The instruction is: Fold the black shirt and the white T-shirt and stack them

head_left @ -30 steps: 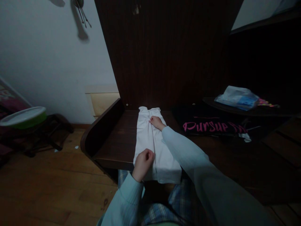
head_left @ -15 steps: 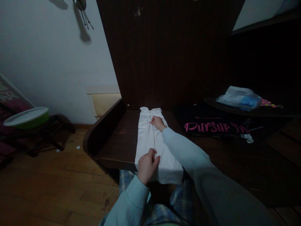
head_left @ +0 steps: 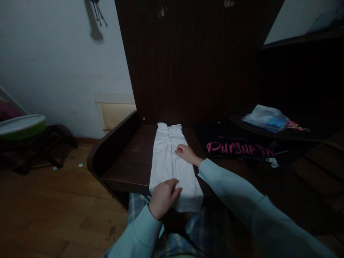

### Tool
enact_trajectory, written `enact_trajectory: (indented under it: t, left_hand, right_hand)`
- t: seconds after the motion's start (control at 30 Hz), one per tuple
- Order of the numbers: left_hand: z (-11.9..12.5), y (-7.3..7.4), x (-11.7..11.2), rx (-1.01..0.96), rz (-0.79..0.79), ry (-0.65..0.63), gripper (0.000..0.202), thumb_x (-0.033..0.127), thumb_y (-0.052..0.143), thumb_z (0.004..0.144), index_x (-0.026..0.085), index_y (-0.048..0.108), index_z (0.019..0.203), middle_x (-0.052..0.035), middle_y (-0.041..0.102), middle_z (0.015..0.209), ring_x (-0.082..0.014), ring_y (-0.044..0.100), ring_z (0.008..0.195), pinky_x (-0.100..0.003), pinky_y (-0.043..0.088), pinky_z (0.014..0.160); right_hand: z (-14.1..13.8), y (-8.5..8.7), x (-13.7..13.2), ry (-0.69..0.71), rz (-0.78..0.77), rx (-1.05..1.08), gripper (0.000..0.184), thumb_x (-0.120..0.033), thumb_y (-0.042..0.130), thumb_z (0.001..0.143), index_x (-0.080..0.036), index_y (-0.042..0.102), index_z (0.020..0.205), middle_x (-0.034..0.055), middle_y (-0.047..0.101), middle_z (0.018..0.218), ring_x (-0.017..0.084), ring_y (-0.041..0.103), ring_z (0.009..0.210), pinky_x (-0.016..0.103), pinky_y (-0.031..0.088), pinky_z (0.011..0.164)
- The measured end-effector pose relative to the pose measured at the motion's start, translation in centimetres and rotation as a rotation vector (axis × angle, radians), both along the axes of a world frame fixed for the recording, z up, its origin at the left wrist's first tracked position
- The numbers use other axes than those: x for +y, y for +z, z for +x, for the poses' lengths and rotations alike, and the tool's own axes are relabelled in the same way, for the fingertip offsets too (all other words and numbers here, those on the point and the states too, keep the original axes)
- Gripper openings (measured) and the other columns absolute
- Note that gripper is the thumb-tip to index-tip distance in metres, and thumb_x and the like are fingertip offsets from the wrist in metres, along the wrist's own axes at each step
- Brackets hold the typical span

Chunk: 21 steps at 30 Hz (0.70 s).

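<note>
A white garment [head_left: 163, 157], folded into a long narrow strip, lies lengthwise on a dark wooden bench-like surface [head_left: 126, 161]. Its near end hangs over the front edge, and creases run down its middle. My left hand [head_left: 163, 197] rests on the near end, thumb and index finger apart. Farther up, on the right half of the cloth, my right hand [head_left: 185, 152] is closed, its curled fingertips pressed together against the fabric beside the middle crease.
To the right lies folded black cloth with pink lettering [head_left: 239, 148]. Behind it, a dark ledge holds a plastic packet [head_left: 266, 118]. A curved side panel [head_left: 107, 141] bounds the surface on the left. A green basin with a pale top [head_left: 24, 127] stands on a dark stool at far left.
My right hand has come nearer to me along the garment and slightly right, leaving the gathered creases behind. My left hand stays at the near end. The whole view has shifted slightly.
</note>
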<state>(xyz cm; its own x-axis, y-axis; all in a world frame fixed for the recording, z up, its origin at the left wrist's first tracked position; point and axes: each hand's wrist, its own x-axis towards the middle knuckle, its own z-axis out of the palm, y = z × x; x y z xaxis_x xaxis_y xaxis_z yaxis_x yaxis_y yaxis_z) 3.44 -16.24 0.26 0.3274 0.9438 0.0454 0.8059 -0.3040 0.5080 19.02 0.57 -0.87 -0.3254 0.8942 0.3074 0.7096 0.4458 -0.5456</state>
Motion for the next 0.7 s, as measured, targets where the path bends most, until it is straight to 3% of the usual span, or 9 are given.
enact_trajectory:
  t: [0.13,0.23,0.33,0.43,0.6,0.7]
  left_hand:
    - [0.1,0.9,0.9,-0.130,0.020,-0.102,0.025,0.034,0.044,0.084,0.019,0.062,0.095,-0.0027,0.065,0.078,-0.0156,0.060,0.074,-0.025,0.045,0.069]
    - [0.1,1.6,3.6,-0.156,0.194,-0.106,0.023,0.027,0.040,0.085,0.017,0.060,0.092,-0.0058,0.063,0.087,-0.0167,0.058,0.085,-0.028,0.044,0.079]
    - [0.0,1.2,5.9,-0.042,0.332,-0.097,0.030,0.027,0.046,0.082,0.015,0.053,0.109,-0.0105,0.057,0.105,-0.0212,0.052,0.102,-0.035,0.041,0.089]
    - [0.0,-0.4,6.1,0.078,0.339,-0.135,0.053,0.032,0.050,0.080,0.013,0.038,0.127,-0.0150,0.045,0.128,-0.0255,0.040,0.120,-0.041,0.035,0.098]
    - [-0.1,-2.6,4.3,0.222,0.318,-0.120,0.051,0.040,0.037,0.086,0.012,0.036,0.129,-0.0153,0.037,0.137,-0.0265,0.028,0.129,-0.045,0.030,0.102]
    - [-0.2,-2.7,3.9,0.258,0.321,-0.117,0.052,0.040,0.035,0.087,0.011,0.035,0.130,-0.0148,0.037,0.137,-0.0255,0.026,0.130,-0.044,0.029,0.102]
  right_hand:
    - [-0.6,-0.4,-1.9,-0.016,0.124,-0.207,0.008,-0.017,0.047,0.079,-0.016,0.054,0.075,0.0026,0.056,0.074,0.013,0.050,0.070,0.023,0.036,0.066]
    - [-1.4,-0.2,-3.1,-0.050,0.136,-0.311,0.011,-0.016,0.043,0.082,-0.014,0.054,0.081,0.0062,0.058,0.080,0.016,0.052,0.077,0.025,0.036,0.070]
    - [-1.6,-0.1,-4.3,-0.030,0.080,-0.331,0.013,-0.010,0.043,0.079,-0.014,0.054,0.084,0.0068,0.059,0.083,0.016,0.053,0.080,0.023,0.036,0.071]
    - [-1.1,0.2,-5.1,0.061,-0.015,-0.294,0.016,-0.007,0.044,0.077,-0.014,0.056,0.084,0.0051,0.062,0.082,0.013,0.055,0.077,0.022,0.037,0.069]
    - [-0.7,2.9,-2.8,0.060,-0.302,-0.288,0.020,-0.022,0.047,0.081,-0.013,0.063,0.073,0.0036,0.064,0.064,0.012,0.056,0.061,0.020,0.037,0.057]
    - [-1.8,4.6,0.0,-0.123,-0.235,-0.261,0.027,-0.028,0.044,0.083,-0.012,0.066,0.081,0.0071,0.068,0.077,0.014,0.060,0.070,0.020,0.038,0.059]
